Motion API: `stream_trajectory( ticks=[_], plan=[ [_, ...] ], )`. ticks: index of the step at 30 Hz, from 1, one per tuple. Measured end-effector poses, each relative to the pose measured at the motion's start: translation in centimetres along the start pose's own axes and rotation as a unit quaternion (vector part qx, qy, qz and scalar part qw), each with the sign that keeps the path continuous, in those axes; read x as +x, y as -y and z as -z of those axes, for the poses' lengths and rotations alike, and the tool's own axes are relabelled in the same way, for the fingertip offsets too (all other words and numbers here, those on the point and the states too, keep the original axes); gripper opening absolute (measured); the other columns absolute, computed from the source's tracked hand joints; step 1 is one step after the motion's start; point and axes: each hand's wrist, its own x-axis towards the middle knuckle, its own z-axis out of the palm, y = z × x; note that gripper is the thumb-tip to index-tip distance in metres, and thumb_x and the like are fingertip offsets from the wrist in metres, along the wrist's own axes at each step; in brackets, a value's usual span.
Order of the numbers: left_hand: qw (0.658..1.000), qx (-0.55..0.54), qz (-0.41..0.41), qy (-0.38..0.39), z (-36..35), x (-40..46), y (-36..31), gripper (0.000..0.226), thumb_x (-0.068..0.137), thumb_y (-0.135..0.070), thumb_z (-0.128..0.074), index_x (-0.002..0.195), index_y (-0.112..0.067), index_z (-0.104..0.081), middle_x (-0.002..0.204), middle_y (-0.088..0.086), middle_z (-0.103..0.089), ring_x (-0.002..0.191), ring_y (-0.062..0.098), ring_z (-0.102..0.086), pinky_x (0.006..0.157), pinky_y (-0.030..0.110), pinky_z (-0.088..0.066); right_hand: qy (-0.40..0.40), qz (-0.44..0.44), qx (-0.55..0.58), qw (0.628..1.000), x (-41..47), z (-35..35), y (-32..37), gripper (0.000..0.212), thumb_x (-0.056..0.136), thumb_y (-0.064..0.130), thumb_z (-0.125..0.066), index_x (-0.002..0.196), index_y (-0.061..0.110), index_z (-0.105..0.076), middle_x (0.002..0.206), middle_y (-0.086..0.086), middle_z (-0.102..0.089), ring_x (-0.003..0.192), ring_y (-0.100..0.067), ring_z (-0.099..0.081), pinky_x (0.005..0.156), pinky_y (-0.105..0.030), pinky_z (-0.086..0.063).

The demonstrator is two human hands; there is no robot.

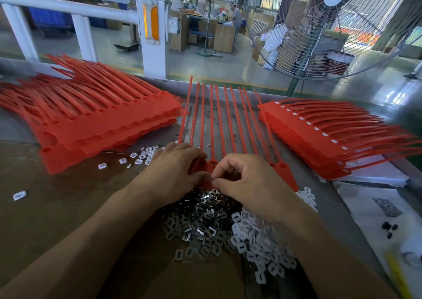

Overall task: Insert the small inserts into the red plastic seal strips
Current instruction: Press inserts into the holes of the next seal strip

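A sheet of joined red seal strips [229, 125] lies in the middle of the table, tails pointing away from me. My left hand [175, 173] rests on its near head end, fingers curled over the red heads. My right hand [249, 180] is beside it, thumb and forefinger pinched together at the strip's head; what they hold is too small to tell. Just in front of my hands lies a heap of small metal inserts [201, 223], and to its right a heap of white plastic inserts [258, 241].
A stack of red seal sheets [91, 118] lies at the left, another stack with white inserts fitted [331, 136] at the right. Loose white inserts [141, 157] are scattered by the left stack. Papers [374, 209] lie at the right edge. A large fan [331, 29] stands beyond the table.
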Motion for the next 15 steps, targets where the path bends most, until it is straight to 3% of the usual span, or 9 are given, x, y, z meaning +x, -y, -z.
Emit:
stream_trajectory(
  ticks=[6,11,15],
  plan=[
    [1.0,-0.001,-0.002,0.003,0.1,-0.1,0.0,0.053,0.089,-0.059,-0.06,0.138,-0.038,-0.052,0.134,-0.012,-0.053,0.129,0.014,-0.039,0.113,0.047,-0.032,0.012,0.001,-0.015,1.0,0.1,0.3,-0.3,0.008,0.092,0.028,-0.078,0.086,0.032,-0.074,0.077,0.022,-0.07,0.07,0.006,-0.063,0.064,-0.013,-0.044],
    [1.0,0.003,-0.001,0.001,0.1,-0.1,-0.1,0.052,0.09,-0.058,-0.061,0.138,-0.038,-0.052,0.135,-0.012,-0.052,0.129,0.014,-0.039,0.113,0.046,-0.032,-0.008,-0.023,0.111,0.994,0.3,1.0,-0.7,0.012,0.095,0.021,-0.074,0.088,0.03,-0.076,0.071,0.007,-0.071,0.058,-0.002,-0.059,0.058,-0.016,-0.048],
    [1.0,0.001,-0.001,0.002,0.1,0.0,-0.1,0.051,0.09,-0.057,-0.061,0.136,-0.037,-0.054,0.133,-0.012,-0.053,0.13,0.015,-0.039,0.113,0.046,-0.032,-0.008,-0.049,0.235,0.971,0.7,1.7,-1.1,0.014,0.096,0.01,-0.07,0.089,0.018,-0.079,0.087,-0.006,-0.078,0.064,-0.009,-0.061,0.053,-0.021,-0.049]
  ],
)
